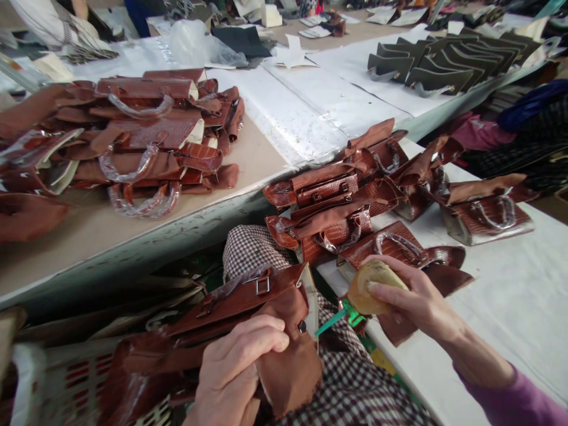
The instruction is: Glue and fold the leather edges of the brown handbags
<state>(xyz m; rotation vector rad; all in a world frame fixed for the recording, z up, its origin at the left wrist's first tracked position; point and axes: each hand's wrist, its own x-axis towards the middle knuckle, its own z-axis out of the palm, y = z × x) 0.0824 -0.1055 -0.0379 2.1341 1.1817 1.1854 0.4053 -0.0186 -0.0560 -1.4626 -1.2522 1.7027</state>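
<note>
A brown leather handbag lies across my lap, its pale inner edge turned toward the right. My left hand is wrapped over the bag's loose brown side flap, holding it. In my right hand is a yellowish glue bottle with a green nozzle, my fingers closed around its body. The nozzle tip points left and reaches the bag's pale edge; whether it touches cannot be made out. Under the bag, a checked cloth covers my lap.
Several brown handbags crowd the white table at right. More brown bags are piled on the left table. Dark green panels stand at the back right. A white plastic basket sits at lower left.
</note>
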